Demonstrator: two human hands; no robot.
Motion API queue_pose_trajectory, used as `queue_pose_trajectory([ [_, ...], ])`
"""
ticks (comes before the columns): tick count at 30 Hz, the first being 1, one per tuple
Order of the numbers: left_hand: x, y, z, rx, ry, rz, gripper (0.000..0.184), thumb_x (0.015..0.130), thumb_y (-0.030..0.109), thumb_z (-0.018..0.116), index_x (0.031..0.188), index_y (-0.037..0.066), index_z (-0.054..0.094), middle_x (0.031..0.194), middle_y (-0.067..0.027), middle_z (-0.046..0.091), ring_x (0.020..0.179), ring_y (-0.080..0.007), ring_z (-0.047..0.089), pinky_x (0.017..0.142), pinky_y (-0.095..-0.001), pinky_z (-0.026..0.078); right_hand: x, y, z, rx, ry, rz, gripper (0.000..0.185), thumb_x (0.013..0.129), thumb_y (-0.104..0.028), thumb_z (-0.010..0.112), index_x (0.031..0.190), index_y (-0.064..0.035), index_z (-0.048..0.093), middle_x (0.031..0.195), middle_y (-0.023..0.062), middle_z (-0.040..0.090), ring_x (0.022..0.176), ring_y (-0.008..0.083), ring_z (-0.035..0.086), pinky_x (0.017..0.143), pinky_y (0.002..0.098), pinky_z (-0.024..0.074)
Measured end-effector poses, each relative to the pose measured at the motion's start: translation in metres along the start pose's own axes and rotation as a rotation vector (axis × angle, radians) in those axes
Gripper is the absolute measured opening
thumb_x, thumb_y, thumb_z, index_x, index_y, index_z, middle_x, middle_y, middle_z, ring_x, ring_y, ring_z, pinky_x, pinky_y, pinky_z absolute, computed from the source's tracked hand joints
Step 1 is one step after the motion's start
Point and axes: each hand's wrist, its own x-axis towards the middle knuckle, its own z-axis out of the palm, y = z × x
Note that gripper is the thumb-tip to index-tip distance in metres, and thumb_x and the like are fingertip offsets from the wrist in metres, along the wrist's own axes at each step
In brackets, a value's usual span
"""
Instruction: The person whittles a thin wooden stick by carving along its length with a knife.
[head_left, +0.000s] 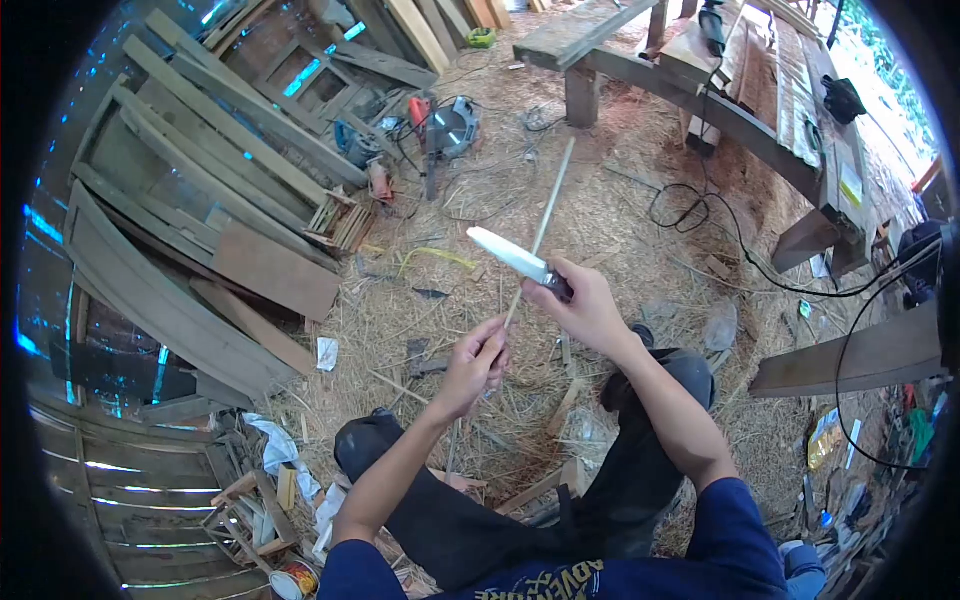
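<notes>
A long thin strip of wood [553,203] runs up and away from my left hand [478,367], whose fingers are wrapped round its lower part. My right hand [587,308] grips the dark handle of a knife [507,251]. The knife's broad, bright blade points up and to the left and crosses the strip just above my hands. The right fingers are close to the strip; whether they also touch it cannot be made out.
Shavings cover the floor [480,300] around my legs. A circular saw [450,127] lies at the upper left, near boards leaning on the wall. A wooden bench [700,95] stands at the upper right, with a black cable [745,250] trailing from it. A paint tin [294,580] sits lower left.
</notes>
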Motion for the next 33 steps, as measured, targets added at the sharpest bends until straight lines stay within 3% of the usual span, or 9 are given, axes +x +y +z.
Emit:
queue_pose_trajectory([
  [4,0.013,0.012,0.019,0.022,0.013,-0.008,0.034,0.108,0.025,0.048,0.138,0.01,0.052,0.071,0.0051,0.042,0.056,-0.0033,0.033,0.049,-0.0198,0.028,-0.004,-0.001,-0.021,-0.138,0.001,-0.037,0.038,0.095,-0.031,0.069,0.116,-0.0006,0.06,0.075,0.0117,0.059,0.065,0.0255,0.058,0.062,0.0374,0.0448],
  [7,0.029,-0.003,0.003,-0.067,-0.024,0.025,0.028,0.109,0.022,0.045,0.131,0.008,0.054,0.072,0.0053,0.041,0.054,-0.0028,0.032,0.046,-0.02,0.025,0.002,-0.004,-0.018,-0.266,-0.066,-0.118,0.042,0.096,-0.036,0.064,0.119,-0.0016,0.059,0.088,0.0188,0.063,0.086,0.0361,0.063,0.077,0.0456,0.0476],
  [10,0.049,-0.016,-0.004,-0.179,0.031,0.023,0.022,0.109,0.023,0.044,0.122,0.009,0.054,0.072,0.0057,0.039,0.054,-0.003,0.031,0.046,-0.0203,0.025,-0.001,-0.014,-0.009,-0.271,-0.172,-0.091,0.041,0.098,-0.038,0.06,0.114,-0.0003,0.059,0.092,0.0204,0.062,0.093,0.038,0.061,0.083,0.0472,0.0452],
  [15,0.06,0.004,-0.004,-0.246,-0.055,0.058,0.018,0.108,0.023,0.044,0.118,0.01,0.052,0.074,0.0055,0.04,0.056,-0.003,0.031,0.047,-0.0209,0.025,-0.003,-0.002,0.016,-0.342,-0.19,-0.199,0.036,0.099,-0.038,0.058,0.105,-0.0024,0.059,0.084,0.0181,0.063,0.08,0.0387,0.062,0.073,0.0463,0.047],
  [18,0.063,0.004,-0.008,-0.283,-0.085,0.034,0.012,0.106,0.017,0.047,0.116,0.011,0.05,0.073,0.0069,0.042,0.055,-0.0036,0.034,0.048,-0.0219,0.027,0.002,-0.007,0.013,-0.443,-0.269,-0.121,0.035,0.096,-0.035,0.061,0.102,-0.0008,0.058,0.082,0.0174,0.059,0.08,0.0388,0.061,0.073,0.0466,0.0456],
  [21,0.065,-0.003,-0.006,-0.227,-0.097,0.019,0.012,0.107,0.018,0.046,0.109,0.01,0.055,0.071,0.0066,0.041,0.055,-0.0035,0.036,0.048,-0.0226,0.028,0.0,0.015,0.02,-0.416,-0.166,-0.141,0.034,0.094,-0.035,0.064,0.099,-0.0017,0.058,0.079,0.0163,0.058,0.076,0.0383,0.059,0.071,0.046,0.0448],
  [24,0.067,-0.017,-0.003,-0.089,0.005,0.099,0.014,0.107,0.018,0.045,0.107,0.009,0.056,0.071,0.0065,0.041,0.055,-0.0034,0.035,0.048,-0.0227,0.028,-0.008,0.017,0.022,-0.56,-0.088,-0.218,0.033,0.095,-0.038,0.063,0.096,-0.0058,0.059,0.076,0.0131,0.062,0.073,0.0343,0.062,0.069,0.0434,0.0455],
  [29,0.052,-0.023,-0.014,-0.063,-0.041,0.147,0.013,0.107,0.014,0.045,0.115,0.01,0.054,0.07,0.0072,0.04,0.053,-0.0017,0.032,0.046,-0.0207,0.024,-0.005,0.009,0.019,-0.51,-0.113,-0.292,0.038,0.087,-0.043,0.07,0.088,-0.0056,0.062,0.071,0.0087,0.059,0.067,0.0289,0.058,0.065,0.0383,0.0415],
  [33,0.038,-0.014,-0.014,-0.043,-0.081,0.145,0.013,0.109,0.02,0.045,0.111,0.009,0.053,0.069,0.0075,0.038,0.051,-0.0015,0.03,0.045,-0.0204,0.023,-0.008,0.006,0.018,-0.516,-0.092,-0.355,0.037,0.086,-0.043,0.072,0.09,-0.0067,0.066,0.072,0.0076,0.062,0.067,0.0258,0.06,0.065,0.0375,0.0419],
])
